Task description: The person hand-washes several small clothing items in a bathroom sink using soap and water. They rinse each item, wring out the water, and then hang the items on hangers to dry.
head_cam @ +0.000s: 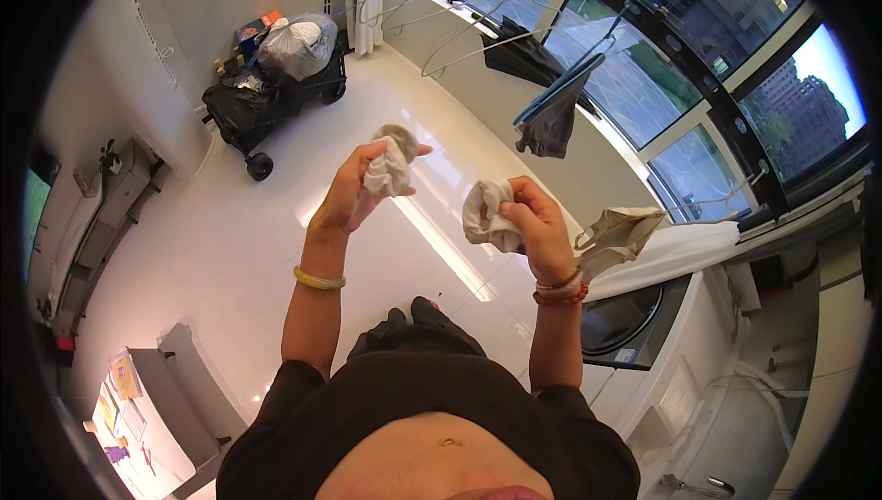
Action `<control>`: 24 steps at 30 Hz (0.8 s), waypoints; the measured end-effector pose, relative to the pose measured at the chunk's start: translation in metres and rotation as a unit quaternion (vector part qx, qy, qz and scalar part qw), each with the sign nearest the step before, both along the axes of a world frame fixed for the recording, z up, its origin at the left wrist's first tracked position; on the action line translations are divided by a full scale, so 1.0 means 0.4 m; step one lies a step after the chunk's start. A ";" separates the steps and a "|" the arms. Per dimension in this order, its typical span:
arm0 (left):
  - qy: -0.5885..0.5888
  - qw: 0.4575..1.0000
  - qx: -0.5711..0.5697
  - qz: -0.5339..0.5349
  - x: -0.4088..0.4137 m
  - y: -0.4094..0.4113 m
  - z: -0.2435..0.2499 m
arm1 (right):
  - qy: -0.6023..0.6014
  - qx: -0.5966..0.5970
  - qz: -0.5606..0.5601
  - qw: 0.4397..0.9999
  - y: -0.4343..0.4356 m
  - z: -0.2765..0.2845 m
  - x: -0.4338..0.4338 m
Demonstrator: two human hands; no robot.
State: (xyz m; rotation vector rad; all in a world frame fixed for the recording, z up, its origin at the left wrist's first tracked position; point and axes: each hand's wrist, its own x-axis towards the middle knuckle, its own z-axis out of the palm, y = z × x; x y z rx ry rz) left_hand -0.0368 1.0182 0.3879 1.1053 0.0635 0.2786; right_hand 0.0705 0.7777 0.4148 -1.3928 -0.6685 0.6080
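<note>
My left hand [355, 186] grips a bunched pale cloth [388, 168], part white and part grey-beige, its fingertips showing past the far side. Apart from it, my right hand [541, 224] pinches a second crumpled off-white cloth [490, 216] between thumb and fingers; a loop-like opening shows in it. What kind of garment or cloth each is, I cannot tell. Both hands are raised in front of my body, above the floor. Beyond my right hand, a beige garment [620, 234] hangs on a hanger, and a dark grey garment [558, 117] hangs from a blue hanger [565, 86].
Wire hangers [475, 31] hang from a black rail [679, 52] by the windows. A black folding wagon [275, 103] with bags stands at the upper left. A front-loading washing machine [623, 324] is at the right. A table [165, 445] and a cabinet [114, 203] stand left.
</note>
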 end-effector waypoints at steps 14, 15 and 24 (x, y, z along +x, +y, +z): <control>0.012 0.957 0.206 -0.205 0.091 0.000 0.156 | -0.116 0.066 -0.222 0.966 -0.095 0.107 -0.004; 0.005 0.964 0.188 -0.190 0.114 0.016 0.149 | -0.144 0.107 -0.265 0.947 -0.117 0.109 0.018; -0.169 0.965 -0.055 -0.193 0.366 -0.116 0.336 | -0.171 0.264 -0.402 0.860 -0.099 0.217 0.207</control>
